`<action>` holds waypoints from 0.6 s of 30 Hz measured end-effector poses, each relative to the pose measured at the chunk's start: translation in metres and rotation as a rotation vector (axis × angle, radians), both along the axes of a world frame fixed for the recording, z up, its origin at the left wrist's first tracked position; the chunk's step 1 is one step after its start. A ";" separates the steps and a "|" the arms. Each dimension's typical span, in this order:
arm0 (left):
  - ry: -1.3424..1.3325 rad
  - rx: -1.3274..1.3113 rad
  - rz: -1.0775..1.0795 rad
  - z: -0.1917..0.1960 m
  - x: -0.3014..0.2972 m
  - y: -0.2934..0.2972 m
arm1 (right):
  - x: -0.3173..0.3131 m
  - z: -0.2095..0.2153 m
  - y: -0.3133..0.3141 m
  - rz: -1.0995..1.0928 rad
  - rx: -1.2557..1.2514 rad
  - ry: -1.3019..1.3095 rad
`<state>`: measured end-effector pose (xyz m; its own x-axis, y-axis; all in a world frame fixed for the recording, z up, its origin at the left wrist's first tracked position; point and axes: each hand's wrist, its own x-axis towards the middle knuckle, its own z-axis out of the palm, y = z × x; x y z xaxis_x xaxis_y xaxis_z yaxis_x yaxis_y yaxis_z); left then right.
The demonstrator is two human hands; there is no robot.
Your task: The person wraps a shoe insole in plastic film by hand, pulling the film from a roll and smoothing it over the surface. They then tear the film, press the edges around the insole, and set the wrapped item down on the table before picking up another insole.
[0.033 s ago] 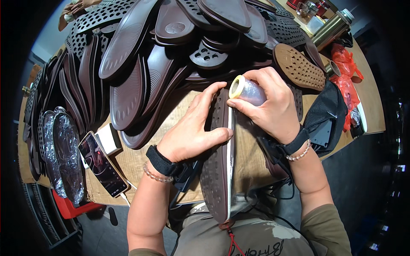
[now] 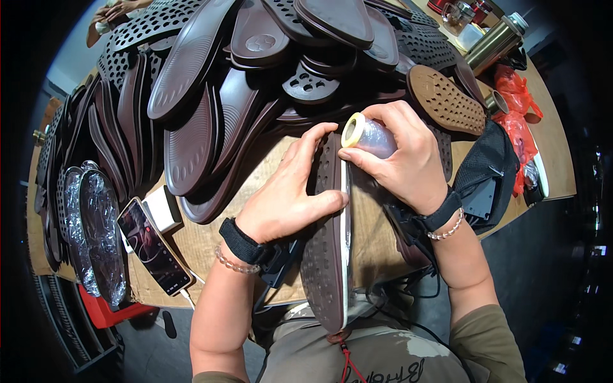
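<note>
In the middle, a stack of dark brown insoles (image 2: 321, 255) stands on edge, its long side running toward me, with a whitish strip along its right side. My left hand (image 2: 290, 191) grips the stack, thumb over the upper edge and fingers along the far left side. My right hand (image 2: 408, 150) is closed around a small roll of clear film (image 2: 377, 138) with a pale yellow core. The roll sits right beside the far end of the stack, and a see-through sheet seems to hang along the stack's right side.
A big heap of brown insoles (image 2: 191, 140) covers the far and left table. Film-wrapped insoles (image 2: 102, 236) lie left, near a phone (image 2: 155, 246) with a cable and a white box (image 2: 162, 209). Right are a tan insole (image 2: 447, 100), a gold flask (image 2: 495, 46), red bags (image 2: 516, 102) and a black mesh bag (image 2: 488, 166).
</note>
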<state>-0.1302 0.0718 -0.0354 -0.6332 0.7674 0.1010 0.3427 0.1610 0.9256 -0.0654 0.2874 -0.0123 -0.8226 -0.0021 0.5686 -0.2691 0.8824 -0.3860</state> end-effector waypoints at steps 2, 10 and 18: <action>-0.030 -0.007 0.056 0.000 0.002 0.006 | 0.001 0.002 -0.001 0.006 -0.010 -0.004; -0.212 0.150 0.187 0.011 0.017 0.010 | 0.008 0.013 0.000 0.124 0.065 -0.032; -0.158 0.197 0.132 0.024 0.022 -0.001 | 0.021 0.032 0.015 0.352 -0.248 -0.078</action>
<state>-0.1081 0.0707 -0.0117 -0.7461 0.6527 0.1318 0.1796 0.0067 0.9837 -0.0446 0.3025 0.0200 -0.8366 -0.1610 0.5237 -0.4986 0.6200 -0.6058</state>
